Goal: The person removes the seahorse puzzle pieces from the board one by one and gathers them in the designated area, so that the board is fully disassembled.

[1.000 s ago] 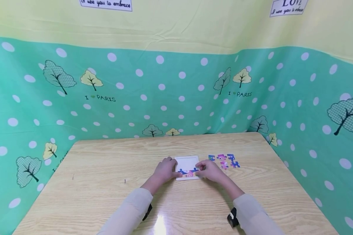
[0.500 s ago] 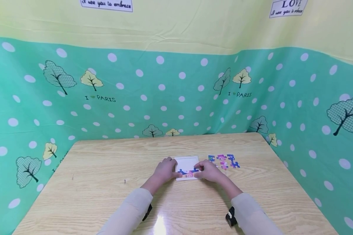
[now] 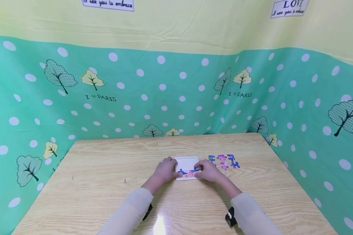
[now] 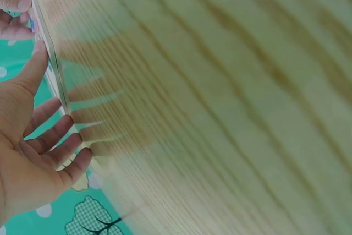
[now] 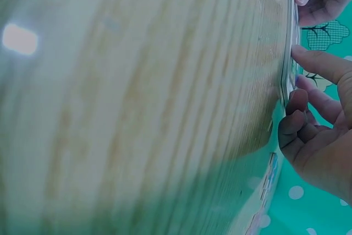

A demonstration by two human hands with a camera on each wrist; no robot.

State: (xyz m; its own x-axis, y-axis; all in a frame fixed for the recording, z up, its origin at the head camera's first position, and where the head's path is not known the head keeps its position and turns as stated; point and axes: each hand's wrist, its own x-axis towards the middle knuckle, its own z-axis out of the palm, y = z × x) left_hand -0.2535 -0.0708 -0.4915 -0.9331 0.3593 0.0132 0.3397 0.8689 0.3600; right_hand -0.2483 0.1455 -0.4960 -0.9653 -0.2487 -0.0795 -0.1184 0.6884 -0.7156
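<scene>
A small white puzzle tray (image 3: pixel 187 162) lies on the table, its near part filled with a row of blue, pink and tan jigsaw pieces (image 3: pixel 189 173). My left hand (image 3: pixel 164 171) holds the tray's left side, thumb at the near corner and fingers along the edge. In the left wrist view the left hand (image 4: pixel 33 141) has its thumb touching the rim. My right hand (image 3: pixel 210 171) pinches a blue-topped puzzle piece (image 3: pixel 195 169) at the tray's right end, between thumb and index finger. In the right wrist view the right hand's (image 5: pixel 324 119) other fingers curl; the piece is mostly hidden.
Several loose puzzle pieces (image 3: pixel 222 158), pink and blue, lie right of the tray, partly behind the right hand. A tiny dark bit (image 3: pixel 125 181) is on the wooden table (image 3: pixel 100 195) at left. A green dotted curtain (image 3: pixel 161 107) hangs behind the table and at its sides.
My right thumb and fingers have shifted slightly left over the tray with the piece, which now sits closer to the row. The left hand and the tray have stayed in place.
</scene>
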